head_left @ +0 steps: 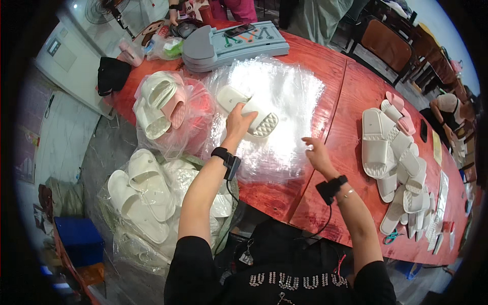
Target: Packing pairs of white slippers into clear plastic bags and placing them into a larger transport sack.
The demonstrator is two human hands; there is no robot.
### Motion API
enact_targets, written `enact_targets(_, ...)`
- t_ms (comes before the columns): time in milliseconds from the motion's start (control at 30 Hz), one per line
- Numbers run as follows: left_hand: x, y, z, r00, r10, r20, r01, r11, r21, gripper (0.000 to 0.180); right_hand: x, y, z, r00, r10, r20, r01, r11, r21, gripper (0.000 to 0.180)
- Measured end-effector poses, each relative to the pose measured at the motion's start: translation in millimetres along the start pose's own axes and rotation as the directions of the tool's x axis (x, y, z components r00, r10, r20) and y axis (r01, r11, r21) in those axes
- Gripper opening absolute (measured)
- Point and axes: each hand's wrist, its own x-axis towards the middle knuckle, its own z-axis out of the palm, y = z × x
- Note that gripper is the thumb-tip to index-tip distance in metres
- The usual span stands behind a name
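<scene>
A cream-white slide slipper (263, 122) with a quilted strap lies on a stack of clear plastic bags (290, 86) at the middle of the table. My left hand (239, 123) grips it near its middle, thumb and fingers bent at its edge. Beside the stack's right edge, my right hand (319, 155) hovers with its fingers apart and nothing visible in it. Black bands with cables are strapped on both wrists. To the left, a clear bag (195, 109) holds white slippers (152, 122) and a pink slipper (176, 109).
A large bag of white slippers (147, 203) stands low at the left. Many white slippers (378, 140) and pink ones (400, 119) pile up at the right, near teal scissors (391, 237) and a phone (424, 130). A grey plastic case (234, 46) sits at the far edge.
</scene>
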Motion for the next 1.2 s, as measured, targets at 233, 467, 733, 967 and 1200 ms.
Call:
enact_targets(233,-6,-14,-5,0.997,0.059,0.040,-0.070,0.913,0.402,0.037,-66,-7,-78,0.899,0.371,0.234,-0.435,0.822,0.368,0.043)
enact_targets(467,-14,-4,4,0.969,0.146,0.199,-0.238,0.771,0.591,0.038,-160,19,-113,0.760,0.639,0.118,-0.632,0.683,0.368,0.040)
enact_targets(733,-101,87,94,0.631,0.659,0.410,-0.725,0.688,0.011,0.034,-196,30,-106,0.803,0.568,-0.184,-0.419,0.756,0.503,0.040)
enact_targets(967,-201,57,181,0.516,0.133,0.846,-0.747,0.553,0.369,0.067,-241,35,-105,0.783,0.622,-0.008,-0.501,0.639,0.584,0.047)
enact_targets(1200,-183,14,166,0.593,-0.071,0.802,-0.658,0.531,0.534,0.065,-299,24,-82,0.898,0.241,-0.369,-0.349,0.899,-0.263,0.073)
